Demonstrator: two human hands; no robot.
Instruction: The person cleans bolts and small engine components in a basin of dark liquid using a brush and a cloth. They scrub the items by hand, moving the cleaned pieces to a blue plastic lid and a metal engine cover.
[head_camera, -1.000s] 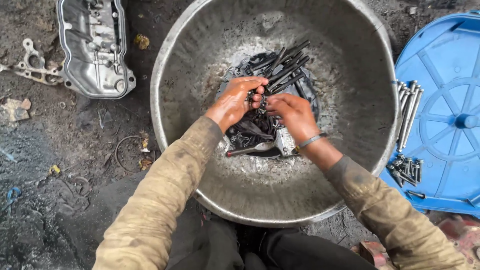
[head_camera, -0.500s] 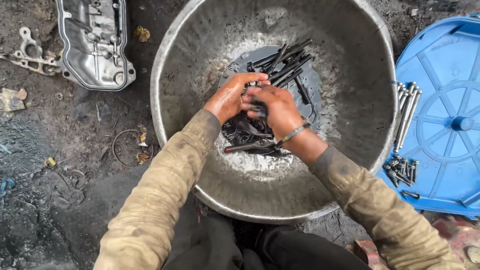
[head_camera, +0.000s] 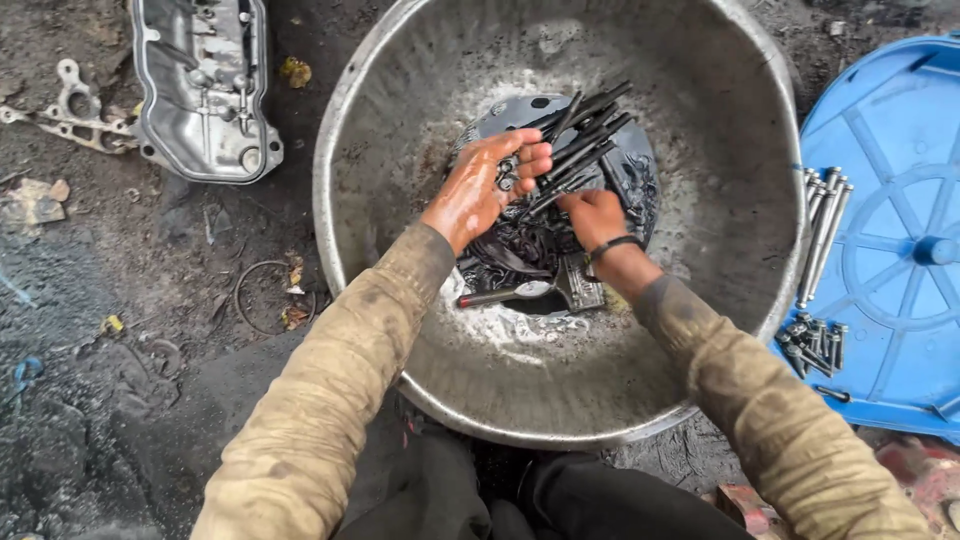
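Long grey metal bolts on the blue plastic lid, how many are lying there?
About 5 long grey metal bolts lie side by side at the left edge of the blue plastic lid, above a cluster of short bolts. They overlap, so the count is uncertain.

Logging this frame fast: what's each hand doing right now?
Left hand: fingers curled around small dark parts, above the basin.
Right hand: closed on the bundle of long black bolts.

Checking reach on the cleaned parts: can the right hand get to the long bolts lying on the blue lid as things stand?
Probably yes. The right hand is down in the metal basin among dark oily bolts, and the long bolts lie uncovered on the blue lid on that side. Only the basin rim stands between.
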